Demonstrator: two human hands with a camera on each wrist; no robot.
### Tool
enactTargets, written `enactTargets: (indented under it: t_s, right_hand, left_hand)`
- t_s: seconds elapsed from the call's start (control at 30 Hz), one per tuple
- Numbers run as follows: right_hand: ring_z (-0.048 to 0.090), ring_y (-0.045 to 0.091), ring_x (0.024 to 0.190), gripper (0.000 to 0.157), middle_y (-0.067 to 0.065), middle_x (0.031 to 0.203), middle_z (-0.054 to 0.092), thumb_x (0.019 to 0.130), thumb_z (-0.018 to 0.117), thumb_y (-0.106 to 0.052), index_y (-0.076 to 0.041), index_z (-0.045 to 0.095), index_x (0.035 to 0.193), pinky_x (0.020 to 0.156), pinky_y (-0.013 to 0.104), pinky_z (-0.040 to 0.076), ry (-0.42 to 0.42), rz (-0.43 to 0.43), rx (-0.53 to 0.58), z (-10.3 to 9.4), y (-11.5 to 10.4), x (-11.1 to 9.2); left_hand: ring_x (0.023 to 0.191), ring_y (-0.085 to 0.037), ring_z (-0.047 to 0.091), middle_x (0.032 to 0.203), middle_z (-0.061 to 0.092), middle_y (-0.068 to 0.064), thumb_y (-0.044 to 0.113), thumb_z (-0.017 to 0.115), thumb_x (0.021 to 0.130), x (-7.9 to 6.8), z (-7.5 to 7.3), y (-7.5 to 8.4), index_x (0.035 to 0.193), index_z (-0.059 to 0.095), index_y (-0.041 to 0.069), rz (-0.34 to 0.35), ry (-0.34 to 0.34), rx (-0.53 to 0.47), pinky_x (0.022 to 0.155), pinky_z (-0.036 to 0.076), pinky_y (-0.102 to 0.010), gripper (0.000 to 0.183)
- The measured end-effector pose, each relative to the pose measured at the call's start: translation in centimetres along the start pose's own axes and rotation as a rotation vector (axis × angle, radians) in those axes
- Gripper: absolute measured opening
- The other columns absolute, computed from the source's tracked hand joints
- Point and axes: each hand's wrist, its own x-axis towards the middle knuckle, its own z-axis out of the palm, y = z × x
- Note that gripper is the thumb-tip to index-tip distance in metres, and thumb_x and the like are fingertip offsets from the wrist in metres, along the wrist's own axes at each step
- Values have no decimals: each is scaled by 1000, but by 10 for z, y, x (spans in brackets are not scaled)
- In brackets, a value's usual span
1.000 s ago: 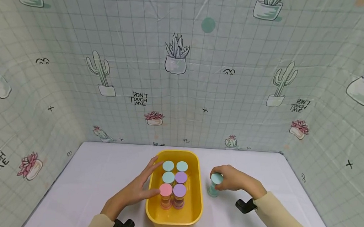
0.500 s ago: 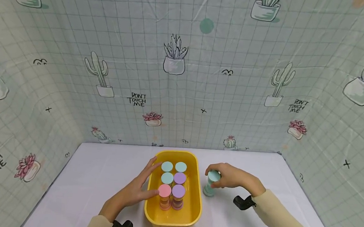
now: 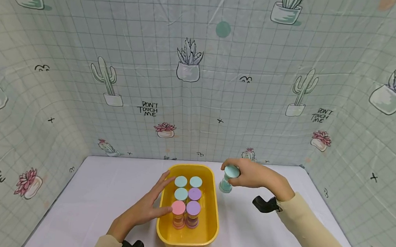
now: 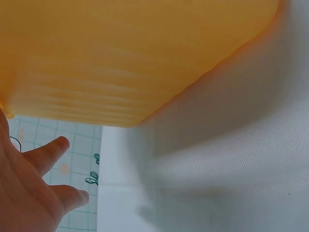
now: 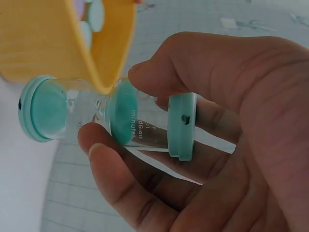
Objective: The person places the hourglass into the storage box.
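My right hand (image 3: 255, 174) grips a teal-capped sand timer (image 5: 125, 113) around its upper half, thumb on one side and fingers on the other. Beside the right wall of the yellow bin (image 3: 214, 218), the timer stands out from the hand, slightly tilted, with teal sand in its glass. My left hand (image 3: 146, 206) lies along the bin's left rim with fingers spread and holds nothing; its thumb tip is near a pink-capped timer (image 3: 178, 208). Inside the bin stand teal-capped timers (image 3: 180, 194) and purple-capped timers (image 3: 193, 208), arranged in two columns.
A white table (image 3: 259, 229) carries the bin. Behind and at both sides hangs a grid-patterned cloth (image 3: 199, 100) printed with cacti. Black wrist-worn pieces (image 3: 265, 204) sit at both cuffs.
My right hand has raised the teal sand timer and carried it slightly left and toward the back, beside the bin. My left hand has stayed at the bin's rim.
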Motion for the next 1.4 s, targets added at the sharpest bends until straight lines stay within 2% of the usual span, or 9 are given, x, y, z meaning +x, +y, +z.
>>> enactTargets:
  t_s: [0.27,0.47,0.57,0.73,0.9,1.17,1.4]
  right_hand:
    - [60,14,75,30,4,97,70,91,70,-15,-12,67,121,68,28,53,64,-79,-39,-28,-34,-1]
    - [62,12,78,33,-1,103,71,92,73,-21,-18,68,124,70,28,56,24,-145,-53,-32,-63,2]
    - [62,10,80,33,-2,105,72,91,75,-22,-20,68,124,72,26,56,-25,-203,-62,-25,-77,5]
    - [62,7,84,32,-5,109,71,92,75,-21,-20,67,123,77,23,56,-142,-279,-53,-7,-93,14]
    - [60,4,85,32,-5,105,69,91,77,-16,-18,67,121,79,20,55,-253,-314,-48,13,-104,23]
    - [62,-1,88,30,-13,102,68,89,79,-16,-22,67,115,81,16,53,-377,-316,-58,45,-111,33]
    - [60,-1,88,31,-13,94,68,88,80,-13,-18,68,117,82,16,52,-456,-298,-67,65,-111,41]
  left_hand:
    - [159,-45,9,175,2,-8,40,70,93,-1,-1,-1,165,22,23,31,17,11,116,20,-78,88]
    - [158,-45,10,175,4,-9,32,68,97,-2,-8,1,165,25,23,46,5,30,116,19,-78,81]
    - [158,-46,11,175,5,-10,31,66,98,-2,-10,0,165,26,24,56,-2,35,115,19,-80,78]
    - [158,-47,11,175,5,-9,37,67,96,-2,-11,-1,165,26,27,47,-19,25,113,19,-81,81]
    - [157,-49,10,175,1,-8,35,70,94,-3,-14,-1,165,24,26,58,-51,-41,112,16,-83,85]
    - [157,-50,7,175,-3,-6,42,71,91,-2,-20,0,166,22,23,48,-119,-83,108,11,-88,92]
    - [158,-50,0,175,-4,-5,43,73,90,-1,-22,-1,166,20,21,69,-132,-86,108,10,-88,95]
